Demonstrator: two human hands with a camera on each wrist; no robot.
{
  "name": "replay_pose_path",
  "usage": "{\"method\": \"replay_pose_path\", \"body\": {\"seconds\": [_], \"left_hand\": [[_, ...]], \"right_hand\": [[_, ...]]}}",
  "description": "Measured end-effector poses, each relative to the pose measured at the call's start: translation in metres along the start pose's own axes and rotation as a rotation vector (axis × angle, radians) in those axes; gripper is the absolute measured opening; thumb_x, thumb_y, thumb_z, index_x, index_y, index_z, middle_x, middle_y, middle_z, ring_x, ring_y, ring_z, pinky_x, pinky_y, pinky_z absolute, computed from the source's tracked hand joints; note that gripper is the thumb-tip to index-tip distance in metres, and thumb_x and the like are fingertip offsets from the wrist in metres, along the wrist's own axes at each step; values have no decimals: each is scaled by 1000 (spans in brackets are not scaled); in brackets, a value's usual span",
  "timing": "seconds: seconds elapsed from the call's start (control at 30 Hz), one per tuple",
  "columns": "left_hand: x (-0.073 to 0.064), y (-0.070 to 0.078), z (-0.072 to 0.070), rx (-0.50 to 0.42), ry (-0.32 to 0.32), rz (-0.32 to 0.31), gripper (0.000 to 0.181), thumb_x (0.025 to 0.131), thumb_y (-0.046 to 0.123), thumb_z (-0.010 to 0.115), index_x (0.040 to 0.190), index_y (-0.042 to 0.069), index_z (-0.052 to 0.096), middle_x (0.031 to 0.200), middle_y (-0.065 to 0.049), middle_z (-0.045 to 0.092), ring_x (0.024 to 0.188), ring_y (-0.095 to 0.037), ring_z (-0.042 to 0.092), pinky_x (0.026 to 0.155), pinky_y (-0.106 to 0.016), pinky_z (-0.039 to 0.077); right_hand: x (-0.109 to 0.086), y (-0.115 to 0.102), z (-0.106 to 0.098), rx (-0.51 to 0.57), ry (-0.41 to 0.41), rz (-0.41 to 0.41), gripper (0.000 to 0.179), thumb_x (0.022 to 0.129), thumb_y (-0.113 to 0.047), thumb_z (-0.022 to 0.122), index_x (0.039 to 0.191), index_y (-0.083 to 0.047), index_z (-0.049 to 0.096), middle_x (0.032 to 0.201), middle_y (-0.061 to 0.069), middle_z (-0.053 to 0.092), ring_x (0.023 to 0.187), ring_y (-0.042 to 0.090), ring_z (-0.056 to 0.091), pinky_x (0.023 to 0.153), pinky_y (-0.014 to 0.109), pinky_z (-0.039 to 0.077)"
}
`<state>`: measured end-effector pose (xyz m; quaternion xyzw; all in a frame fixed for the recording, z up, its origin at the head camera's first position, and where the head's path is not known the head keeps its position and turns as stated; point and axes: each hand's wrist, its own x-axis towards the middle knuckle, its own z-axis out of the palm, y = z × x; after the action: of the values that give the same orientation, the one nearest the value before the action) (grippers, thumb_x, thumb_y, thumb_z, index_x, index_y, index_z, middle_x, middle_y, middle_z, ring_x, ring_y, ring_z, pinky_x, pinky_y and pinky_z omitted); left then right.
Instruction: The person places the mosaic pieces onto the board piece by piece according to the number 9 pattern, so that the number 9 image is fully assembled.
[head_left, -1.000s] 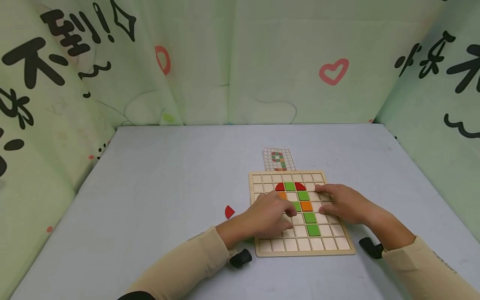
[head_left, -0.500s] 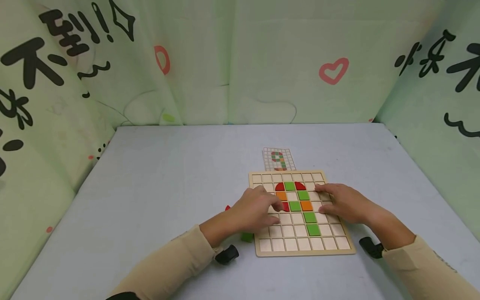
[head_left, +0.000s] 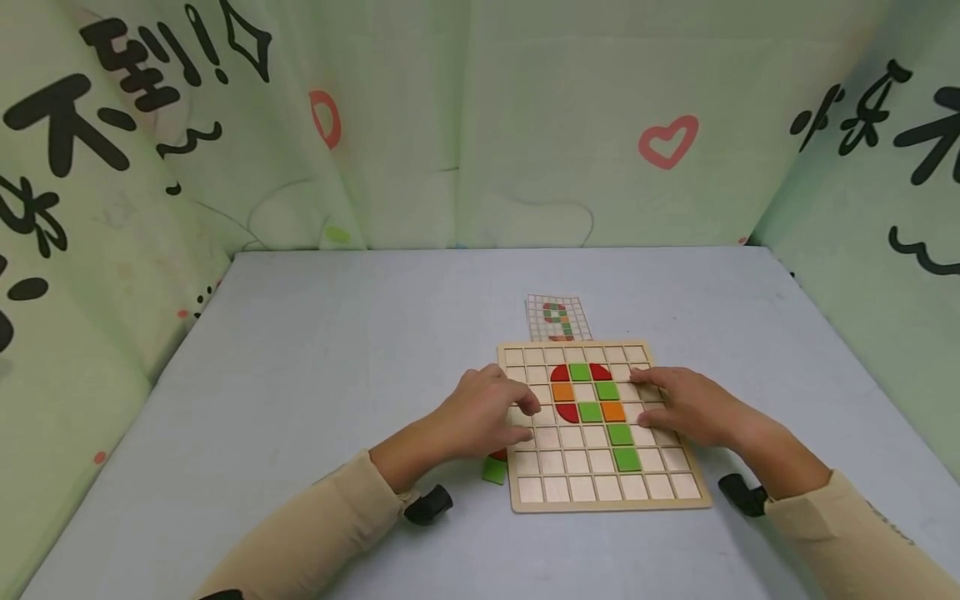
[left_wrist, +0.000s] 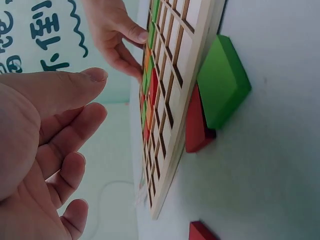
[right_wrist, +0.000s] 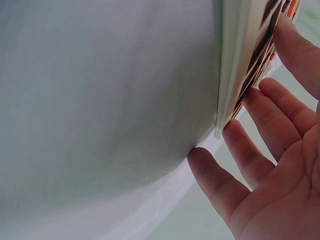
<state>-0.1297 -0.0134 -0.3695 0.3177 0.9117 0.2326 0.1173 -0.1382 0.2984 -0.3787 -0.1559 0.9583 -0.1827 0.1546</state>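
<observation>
A wooden grid board lies on the table with green, orange and red pieces set in some of its cells. Over the board's left edge hovers my left hand, its thumb and fingers apart and nothing between them. In the left wrist view the fingers of this hand are loosely bent. My right hand rests on the right side of the board with its fingers spread; the right wrist view shows fingertips at the board's edge. A red rounded piece sits left of a green square in the grid.
A loose green block and a red block lie against the board's left edge. Another red piece lies farther along the table. Behind the board is a card printed with a coloured grid pattern.
My left hand has drawn back leftward from the middle of the board, uncovering the red rounded piece in its cell and the loose green block. The right hand has stayed in place.
</observation>
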Motion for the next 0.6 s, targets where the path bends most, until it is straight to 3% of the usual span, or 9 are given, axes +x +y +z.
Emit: {"method": "replay_pose_path", "body": {"seconds": [0.6], "left_hand": [[-20,-32,3,-26,11,-42,19,85,18,79,104,18,75,95,14,68,98,-14,46,92,-37,36]], "right_hand": [[-2,0,0,-10,8,-23,66,89,-26,75,141,7,50,139,33,49,127,52,44,100,64,36]]}}
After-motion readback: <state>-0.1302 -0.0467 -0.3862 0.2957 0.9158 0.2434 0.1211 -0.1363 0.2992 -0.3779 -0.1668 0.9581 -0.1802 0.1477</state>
